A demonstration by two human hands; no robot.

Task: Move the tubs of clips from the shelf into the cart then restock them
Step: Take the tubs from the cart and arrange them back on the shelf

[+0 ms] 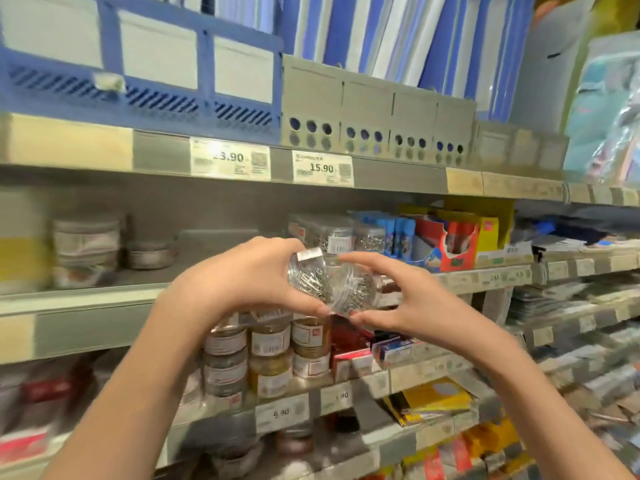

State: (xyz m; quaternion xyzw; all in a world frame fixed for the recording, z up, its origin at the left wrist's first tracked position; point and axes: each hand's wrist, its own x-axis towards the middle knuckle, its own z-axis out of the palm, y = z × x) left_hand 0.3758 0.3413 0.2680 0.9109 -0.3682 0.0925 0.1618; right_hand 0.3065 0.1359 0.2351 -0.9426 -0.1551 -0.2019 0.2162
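Two clear tubs of silver clips are held side by side in front of the middle shelf (104, 296). My left hand (242, 275) grips the left tub (308, 275), which has a white label on top. My right hand (408, 299) holds the right tub (356, 289) between fingers above and thumb below. More clear tubs of clips (339, 237) stand on the shelf just behind the hands. The cart is out of view.
Round tubs (86, 247) stand at the left of the middle shelf, with a gap beside them. Stacked jars (270, 355) fill the shelf below. Blue file trays (138, 64) and folders sit above. Red and yellow boxes (460, 240) are at the right.
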